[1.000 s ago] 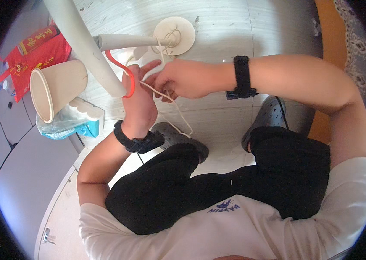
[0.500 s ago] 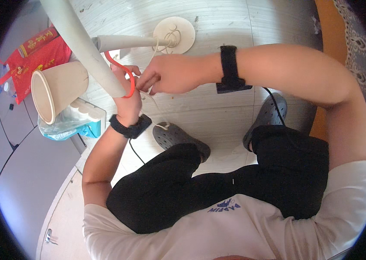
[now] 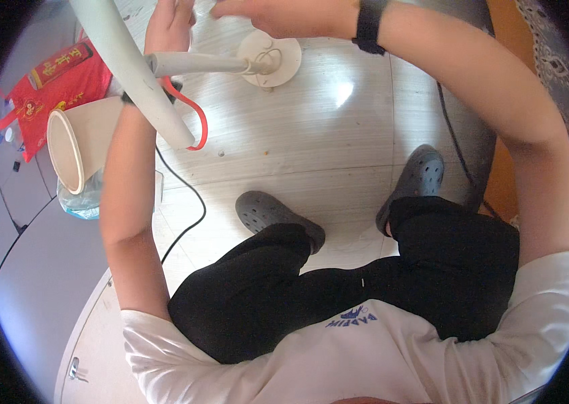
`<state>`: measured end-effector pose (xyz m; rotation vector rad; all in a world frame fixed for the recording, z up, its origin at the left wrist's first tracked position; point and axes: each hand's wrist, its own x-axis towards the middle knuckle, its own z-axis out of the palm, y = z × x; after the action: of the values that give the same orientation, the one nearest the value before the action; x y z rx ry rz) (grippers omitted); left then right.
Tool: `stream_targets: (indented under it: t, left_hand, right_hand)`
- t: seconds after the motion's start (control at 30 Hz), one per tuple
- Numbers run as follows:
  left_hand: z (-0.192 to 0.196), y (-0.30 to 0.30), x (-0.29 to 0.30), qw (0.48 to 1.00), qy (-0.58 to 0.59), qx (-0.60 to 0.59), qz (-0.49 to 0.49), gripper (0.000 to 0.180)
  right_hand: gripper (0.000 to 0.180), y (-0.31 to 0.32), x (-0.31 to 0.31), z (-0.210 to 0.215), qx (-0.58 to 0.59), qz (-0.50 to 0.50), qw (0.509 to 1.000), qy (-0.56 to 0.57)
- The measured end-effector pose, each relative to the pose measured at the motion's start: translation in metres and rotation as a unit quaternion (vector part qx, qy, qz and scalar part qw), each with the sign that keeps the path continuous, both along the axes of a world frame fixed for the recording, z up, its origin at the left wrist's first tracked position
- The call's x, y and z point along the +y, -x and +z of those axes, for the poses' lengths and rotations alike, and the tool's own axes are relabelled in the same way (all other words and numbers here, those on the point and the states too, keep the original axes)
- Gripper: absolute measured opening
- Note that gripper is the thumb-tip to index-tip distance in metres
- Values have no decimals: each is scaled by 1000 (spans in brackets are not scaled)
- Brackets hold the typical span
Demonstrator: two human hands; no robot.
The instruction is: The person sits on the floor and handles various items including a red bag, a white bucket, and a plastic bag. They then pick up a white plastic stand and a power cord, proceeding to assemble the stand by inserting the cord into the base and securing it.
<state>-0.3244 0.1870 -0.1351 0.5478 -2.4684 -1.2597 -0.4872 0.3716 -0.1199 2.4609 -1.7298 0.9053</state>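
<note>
left hand raised, fingers up | right hand raised, curled

Bright daylight; glare patch on pale floor; strong fisheye bending, black vignette at rim.

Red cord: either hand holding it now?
No. The red cord hangs looped by the white pole, while both hands are raised above it.

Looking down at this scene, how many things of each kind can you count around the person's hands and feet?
Hands: 2, left hand and right hand
Black wristbands: 2, and
Grey clogs: 2, and
White poles: 2, and
Round white base: 1
Red loop: 1
Beige cup: 1
Total: 11
</note>
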Motion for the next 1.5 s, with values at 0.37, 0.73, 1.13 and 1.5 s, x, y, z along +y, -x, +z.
stream_targets:
  t: [0.37, 0.73, 1.13, 1.5]
  left_hand:
    - [33, 62, 41, 966, -174, -18, -193, 20]
    - [25, 74, 35, 915, -292, -75, -270, 25]
    - [18, 47, 43, 979, -96, 63, -169, 24]
    - [-31, -84, 98, 986, -57, 152, -33, 34]
  right_hand:
    - [35, 12, 12, -9, 282, -49, 940, 187]
    - [44, 28, -3, -33, -265, -116, 954, 75]
    - [23, 48, 23, -1, -120, -129, 968, -179]
    - [32, 37, 104, -8, -68, -104, 965, -230]
